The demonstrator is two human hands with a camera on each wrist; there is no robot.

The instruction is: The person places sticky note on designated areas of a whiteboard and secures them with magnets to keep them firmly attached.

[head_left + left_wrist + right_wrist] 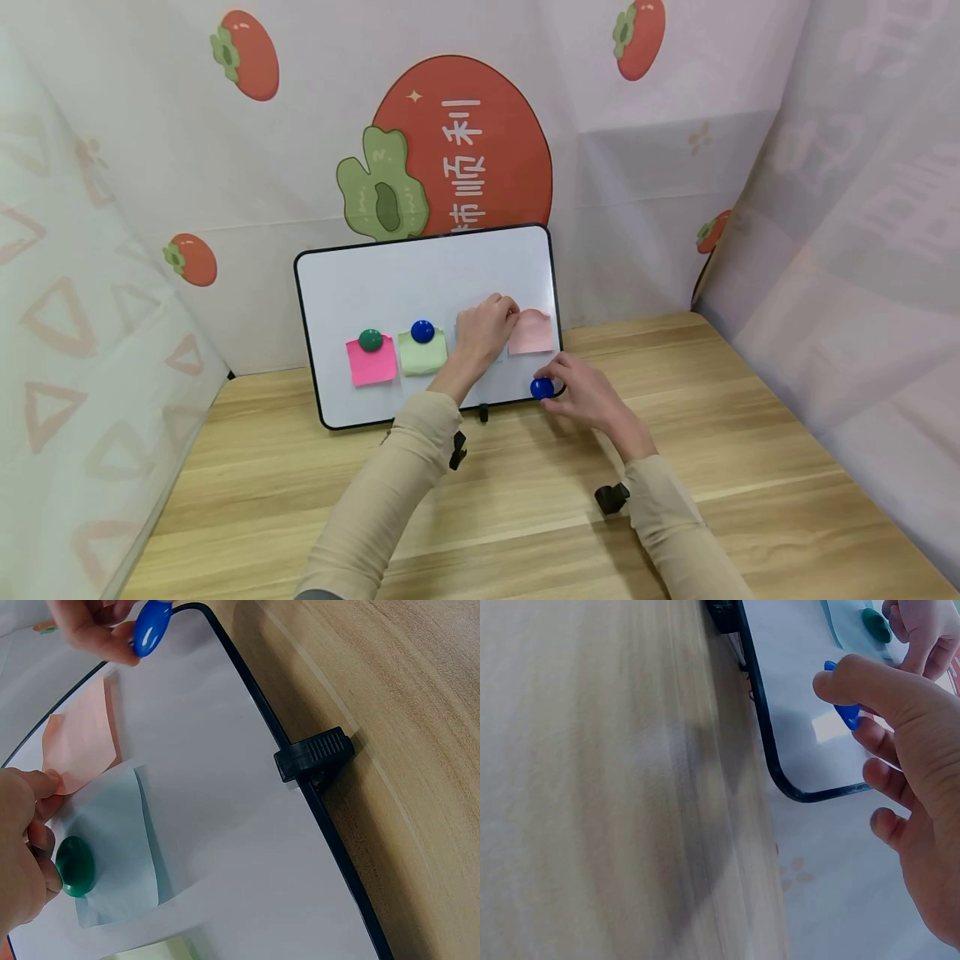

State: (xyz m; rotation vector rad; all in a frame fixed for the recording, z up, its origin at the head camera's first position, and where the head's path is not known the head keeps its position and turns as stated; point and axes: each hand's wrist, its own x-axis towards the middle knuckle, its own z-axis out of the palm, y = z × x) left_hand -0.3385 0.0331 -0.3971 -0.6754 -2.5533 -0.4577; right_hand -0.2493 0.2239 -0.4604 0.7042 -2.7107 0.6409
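Observation:
My left hand [482,336] pinches the upper left edge of a light pink sticky note [531,335] against the whiteboard [375,287]. Beneath that hand, in the left wrist view, a pale blue sticky note [124,847] carries a green round magnet [76,866]. My right hand [588,393] holds a blue round magnet [542,388] between thumb and fingertips, in front of the board's lower right corner. In the right wrist view this magnet shows edge-on, and the other fingers are loosely bent.
Further left on the board, a green magnet [371,340] tops a bright pink note [372,367] and a blue magnet [422,331] tops a light green note [422,357]. A black clip foot [315,755] supports the board's lower edge on the wooden table [540,533]. Printed cloth hangs behind.

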